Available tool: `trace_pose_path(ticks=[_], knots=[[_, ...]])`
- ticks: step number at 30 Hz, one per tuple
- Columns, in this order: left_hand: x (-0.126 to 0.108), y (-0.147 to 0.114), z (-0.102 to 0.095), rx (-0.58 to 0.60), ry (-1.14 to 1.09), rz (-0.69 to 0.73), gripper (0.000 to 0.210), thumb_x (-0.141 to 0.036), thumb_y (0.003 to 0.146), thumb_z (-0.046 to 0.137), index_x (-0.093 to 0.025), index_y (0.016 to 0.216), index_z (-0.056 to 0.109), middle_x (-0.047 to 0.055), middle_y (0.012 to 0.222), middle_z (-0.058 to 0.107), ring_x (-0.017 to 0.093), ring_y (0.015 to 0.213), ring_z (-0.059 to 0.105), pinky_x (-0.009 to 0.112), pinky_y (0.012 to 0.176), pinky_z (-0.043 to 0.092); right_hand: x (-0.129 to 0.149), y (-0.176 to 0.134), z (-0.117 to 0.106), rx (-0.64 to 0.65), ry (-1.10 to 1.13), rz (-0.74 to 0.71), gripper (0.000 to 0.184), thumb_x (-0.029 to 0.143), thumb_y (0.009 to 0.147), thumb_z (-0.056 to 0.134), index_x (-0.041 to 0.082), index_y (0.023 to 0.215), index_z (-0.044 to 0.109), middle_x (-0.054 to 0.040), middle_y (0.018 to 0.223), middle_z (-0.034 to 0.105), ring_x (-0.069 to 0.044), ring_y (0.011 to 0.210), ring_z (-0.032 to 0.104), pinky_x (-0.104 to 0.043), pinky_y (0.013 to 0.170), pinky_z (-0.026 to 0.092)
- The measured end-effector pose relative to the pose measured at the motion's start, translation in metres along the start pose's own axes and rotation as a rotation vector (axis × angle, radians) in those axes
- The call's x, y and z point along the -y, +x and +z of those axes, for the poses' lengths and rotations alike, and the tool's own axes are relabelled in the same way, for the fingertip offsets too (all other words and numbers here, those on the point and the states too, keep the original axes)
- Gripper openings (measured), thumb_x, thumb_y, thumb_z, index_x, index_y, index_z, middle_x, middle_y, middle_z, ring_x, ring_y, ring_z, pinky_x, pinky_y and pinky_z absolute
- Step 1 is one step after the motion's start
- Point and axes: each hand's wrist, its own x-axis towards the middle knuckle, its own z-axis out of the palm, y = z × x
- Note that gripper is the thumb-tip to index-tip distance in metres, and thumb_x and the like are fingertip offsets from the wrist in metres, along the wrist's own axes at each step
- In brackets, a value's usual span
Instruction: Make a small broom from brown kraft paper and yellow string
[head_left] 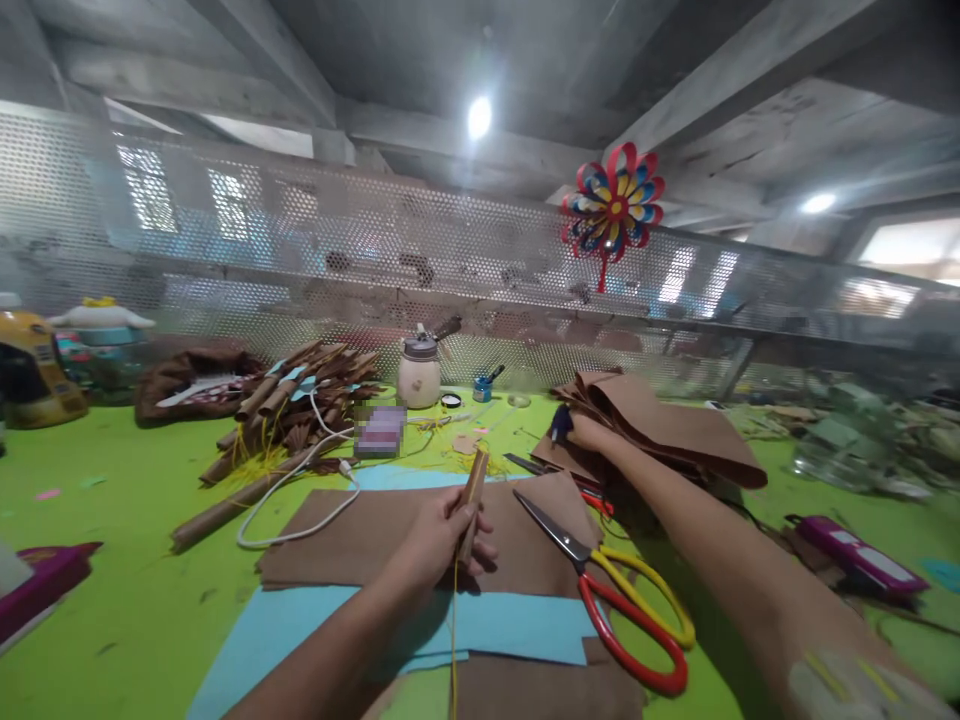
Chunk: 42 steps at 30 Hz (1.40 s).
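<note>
The left hand [446, 535] pinches a brown paper roll [473, 485] between thumb and fingers, mid-scene above brown sheets [341, 545], yellow string [454, 650] trailing near — the right hand [586, 431] is farther right at a dark object [560, 424], whether pinching I cannot tell — scissors [576, 547] lie right of the roll

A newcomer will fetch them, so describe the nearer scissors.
On the green table, brown sheets lie below the left hand. Right of that hand, the nearer scissors lie blades over the sheets, handles toward the wearer. One handle loop is yellow, the other red; the pair behind shows no yellow.
</note>
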Motion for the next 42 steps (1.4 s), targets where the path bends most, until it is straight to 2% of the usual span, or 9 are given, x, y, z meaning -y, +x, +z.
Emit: trace_pose_path(ticks=[9, 13, 15, 20, 24, 27, 30, 35, 42], knots=[[-0.005, 0.002, 0.001, -0.032, -0.084, 0.092, 0.011, -0.023, 0.08, 0.052, -0.016, 0.088, 0.049, 0.002, 0.066, 0.061, 0.015, 0.049, 0.063, 0.022, 0.041, 0.047, 0.052, -0.082, -0.058, 0.221, 0.31, -0.218, 0.031, 0.026, 0.076, 0.061, 0.012, 0.104, 0.063, -0.0032, 0.086, 0.067, -0.016, 0.076, 0.063, -0.027, 0.07, 0.049], [-0.009, 0.003, -0.002, -0.082, -0.06, 0.068, 0.009, -0.024, 0.084, 0.046, -0.016, 0.084, 0.049, 0.004, 0.06, 0.063, 0.014, 0.04, 0.057, 0.025, 0.036, 0.046, 0.089, -0.145, -0.038, 0.269, 0.43, -0.449, 0.036, 0.024, 0.072, 0.064, 0.014, 0.107, 0.063, -0.0043, 0.091, 0.068, -0.017, 0.082, 0.061, -0.029, 0.077, 0.048], [-0.011, 0.003, -0.005, -0.16, -0.068, 0.089, 0.009, -0.022, 0.084, 0.044, -0.016, 0.082, 0.049, 0.004, 0.057, 0.062, 0.014, 0.039, 0.056, 0.025, 0.035, 0.046, 0.095, -0.167, -0.017, 0.135, 0.337, -0.552, 0.039, 0.015, 0.071, 0.061, 0.016, 0.109, 0.062, -0.006, 0.105, 0.065, -0.019, 0.095, 0.058, -0.033, 0.089, 0.043], [-0.015, 0.005, -0.011, -0.319, -0.041, 0.153, 0.008, -0.021, 0.082, 0.045, -0.015, 0.081, 0.051, 0.004, 0.059, 0.063, 0.015, 0.041, 0.059, 0.024, 0.036, 0.045, 0.085, -0.194, 0.03, -0.003, 0.073, -0.559, 0.04, 0.013, 0.074, 0.058, 0.013, 0.114, 0.058, -0.0122, 0.112, 0.06, -0.024, 0.109, 0.05, -0.038, 0.094, 0.039], [-0.013, 0.007, -0.012, -0.332, -0.023, 0.175, 0.009, -0.023, 0.082, 0.045, -0.016, 0.081, 0.051, 0.005, 0.063, 0.064, 0.017, 0.043, 0.06, 0.025, 0.035, 0.045, 0.064, -0.193, 0.012, -0.101, 0.037, -0.6, 0.032, 0.025, 0.081, 0.056, 0.017, 0.112, 0.058, -0.0108, 0.115, 0.059, -0.022, 0.11, 0.049, -0.037, 0.094, 0.04], [-0.011, 0.01, -0.014, -0.299, -0.02, 0.177, 0.01, -0.024, 0.083, 0.044, -0.016, 0.082, 0.051, 0.006, 0.065, 0.065, 0.018, 0.044, 0.061, 0.027, 0.035, 0.046, 0.024, -0.176, -0.028, -0.286, -0.187, -0.403, 0.03, 0.027, 0.087, 0.047, 0.016, 0.113, 0.056, -0.0104, 0.116, 0.059, -0.02, 0.109, 0.048, -0.035, 0.094, 0.038], [-0.008, 0.014, -0.015, -0.283, -0.01, 0.184, 0.011, -0.024, 0.082, 0.046, -0.015, 0.082, 0.052, 0.006, 0.063, 0.064, 0.017, 0.044, 0.06, 0.027, 0.036, 0.047, -0.029, -0.154, -0.054, -0.274, -0.423, -0.187, 0.034, 0.028, 0.083, 0.05, 0.013, 0.113, 0.056, -0.0157, 0.116, 0.058, -0.028, 0.108, 0.046, -0.042, 0.091, 0.036], [-0.004, 0.013, -0.012, -0.25, 0.023, 0.181, 0.01, -0.026, 0.082, 0.049, -0.016, 0.084, 0.05, 0.005, 0.061, 0.064, 0.015, 0.046, 0.06, 0.024, 0.039, 0.047, -0.083, -0.128, -0.044, -0.229, -0.53, -0.02, 0.051, 0.016, 0.075, 0.054, 0.013, 0.125, 0.045, -0.0182, 0.119, 0.056, -0.029, 0.103, 0.049, -0.037, 0.083, 0.038], [-0.004, 0.008, -0.009, -0.203, 0.008, 0.176, 0.01, -0.026, 0.083, 0.046, -0.016, 0.081, 0.048, 0.003, 0.058, 0.062, 0.013, 0.041, 0.056, 0.025, 0.039, 0.047, -0.071, -0.092, -0.024, -0.207, -0.463, -0.005, 0.031, 0.007, 0.083, 0.041, 0.011, 0.108, 0.058, -0.0166, 0.1, 0.064, -0.024, 0.096, 0.055, -0.03, 0.082, 0.036]])
